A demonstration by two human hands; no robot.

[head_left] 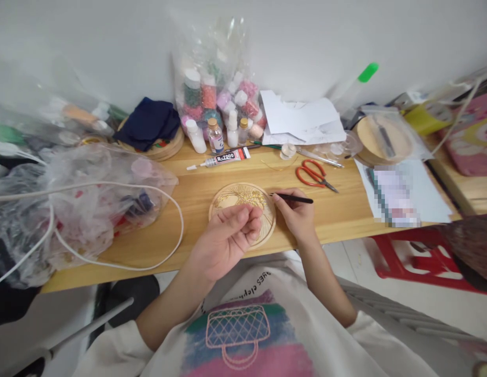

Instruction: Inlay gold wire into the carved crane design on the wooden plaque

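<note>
A round wooden disc (231,198) with a golden beaded pattern lies near the front edge of the wooden table (188,188). My left hand (227,238) hovers over the disc's near side, fingers curled with thumb and fingertips pinched together; whether it holds something small I cannot tell. My right hand (295,214) rests at the disc's right edge and grips a thin black tool (292,198), which lies roughly level and points right.
Red scissors (314,174) and a B-7000 glue tube (223,157) lie behind the disc. Small bottles (215,135) and a bag of bead jars (220,94) stand at the wall. Plastic bags (82,199) and a white cable (157,256) fill the left side. Papers (408,193) lie right.
</note>
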